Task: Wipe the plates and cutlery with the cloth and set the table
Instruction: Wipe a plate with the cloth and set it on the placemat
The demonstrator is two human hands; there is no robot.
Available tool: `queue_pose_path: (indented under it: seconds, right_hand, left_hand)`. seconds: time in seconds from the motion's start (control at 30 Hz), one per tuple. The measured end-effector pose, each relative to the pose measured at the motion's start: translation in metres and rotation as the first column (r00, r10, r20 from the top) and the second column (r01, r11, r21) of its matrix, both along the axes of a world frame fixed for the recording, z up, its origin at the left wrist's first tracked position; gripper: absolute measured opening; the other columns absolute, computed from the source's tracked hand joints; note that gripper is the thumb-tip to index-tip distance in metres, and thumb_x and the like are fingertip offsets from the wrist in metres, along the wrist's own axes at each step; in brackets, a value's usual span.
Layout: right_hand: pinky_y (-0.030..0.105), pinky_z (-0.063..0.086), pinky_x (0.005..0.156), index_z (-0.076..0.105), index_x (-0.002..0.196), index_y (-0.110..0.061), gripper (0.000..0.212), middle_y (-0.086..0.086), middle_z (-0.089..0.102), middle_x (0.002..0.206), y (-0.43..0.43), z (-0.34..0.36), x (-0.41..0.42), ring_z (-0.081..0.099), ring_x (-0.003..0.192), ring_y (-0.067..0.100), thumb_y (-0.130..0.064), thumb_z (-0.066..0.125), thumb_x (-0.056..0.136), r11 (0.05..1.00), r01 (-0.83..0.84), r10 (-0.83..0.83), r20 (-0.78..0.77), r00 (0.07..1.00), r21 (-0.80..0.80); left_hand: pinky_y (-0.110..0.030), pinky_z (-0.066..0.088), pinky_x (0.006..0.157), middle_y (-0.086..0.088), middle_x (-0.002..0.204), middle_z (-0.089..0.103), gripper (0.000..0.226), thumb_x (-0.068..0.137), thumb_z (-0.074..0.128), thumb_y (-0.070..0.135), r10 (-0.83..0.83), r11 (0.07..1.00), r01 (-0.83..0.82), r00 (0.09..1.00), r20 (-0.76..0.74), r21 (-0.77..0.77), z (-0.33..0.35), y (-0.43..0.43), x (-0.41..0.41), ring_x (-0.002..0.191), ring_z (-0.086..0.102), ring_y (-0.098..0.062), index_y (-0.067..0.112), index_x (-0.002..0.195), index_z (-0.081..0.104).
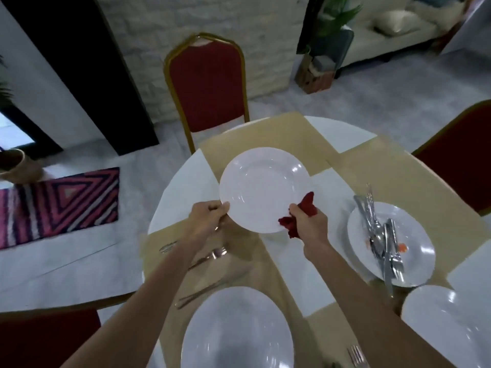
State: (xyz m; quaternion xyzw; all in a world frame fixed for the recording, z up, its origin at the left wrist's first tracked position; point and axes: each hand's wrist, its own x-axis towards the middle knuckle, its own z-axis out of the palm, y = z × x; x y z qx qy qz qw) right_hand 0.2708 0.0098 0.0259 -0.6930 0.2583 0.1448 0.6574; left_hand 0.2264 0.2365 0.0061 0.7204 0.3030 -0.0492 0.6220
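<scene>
A white plate (pixel 261 188) is held up over the round table (pixel 186 179), above the far beige placemat (pixel 271 134). My left hand (pixel 208 217) grips its near left rim. My right hand (pixel 308 221) holds a crumpled red cloth (pixel 305 205) against the plate's near right rim. On the right, several pieces of cutlery (pixel 381 235) lie piled on a white plate (pixel 414 251). Another white plate (pixel 236 330) sits on the placemat nearest me, with a fork (pixel 210 256) and a knife (pixel 212 288) on its left.
A further white plate (pixel 446 322) lies at the lower right, and a fork (pixel 357 355) shows at the bottom edge. Red chairs stand behind the table (pixel 207 86), at the right (pixel 462 166) and at the lower left (pixel 47 338). A patterned rug (pixel 58 205) covers the floor on the left.
</scene>
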Motion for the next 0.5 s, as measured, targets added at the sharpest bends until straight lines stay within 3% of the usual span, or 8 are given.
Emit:
queue_pose_path:
  seconds: [0.2,0.3,0.37,0.5]
  right_hand:
    - [0.031,0.054,0.055,0.066,0.108,-0.006,0.018,0.014,0.078,0.080,0.050,-0.041,0.099,0.073,0.059,0.018,-0.013,0.068,0.091,1.000,-0.016,0.015,-0.016,1.000,-0.025]
    - [0.041,0.063,0.077,0.066,0.108,-0.011,0.019,0.011,0.079,0.080,0.072,-0.066,0.127,0.076,0.073,0.022,-0.016,0.068,0.090,1.000,0.006,-0.007,-0.029,1.000,-0.014]
    - [0.045,0.060,0.092,0.066,0.105,-0.015,0.017,0.006,0.079,0.075,0.084,-0.077,0.141,0.077,0.084,0.025,-0.019,0.067,0.089,1.000,-0.001,0.001,-0.035,0.999,-0.025]
    - [0.041,0.058,0.093,0.066,0.095,-0.018,0.005,0.003,0.077,0.069,0.099,-0.086,0.160,0.076,0.085,0.024,-0.019,0.067,0.091,0.999,-0.020,0.019,-0.040,0.999,-0.039]
  left_hand:
    - [-0.032,0.055,0.076,-0.005,0.079,0.070,0.025,0.098,0.060,0.017,0.050,0.997,-0.047,0.998,-0.039,0.062,-0.037,0.048,0.103,0.072,0.064,-0.016,0.003,0.084,0.075]
    - [-0.036,0.055,0.076,-0.005,0.078,0.067,0.027,0.098,0.060,0.023,0.099,0.990,-0.093,0.993,-0.060,0.104,-0.057,0.064,0.135,0.075,0.061,-0.019,0.006,0.081,0.074]
    - [-0.033,0.051,0.075,-0.002,0.074,0.066,0.028,0.097,0.061,0.026,0.130,0.983,-0.119,0.988,-0.077,0.139,-0.067,0.070,0.146,0.071,0.059,-0.017,0.011,0.076,0.072]
    - [-0.030,0.057,0.074,-0.004,0.077,0.073,0.022,0.097,0.062,0.026,0.222,0.966,-0.214,0.974,-0.045,0.146,-0.075,0.077,0.158,0.071,0.067,-0.019,0.016,0.084,0.076]
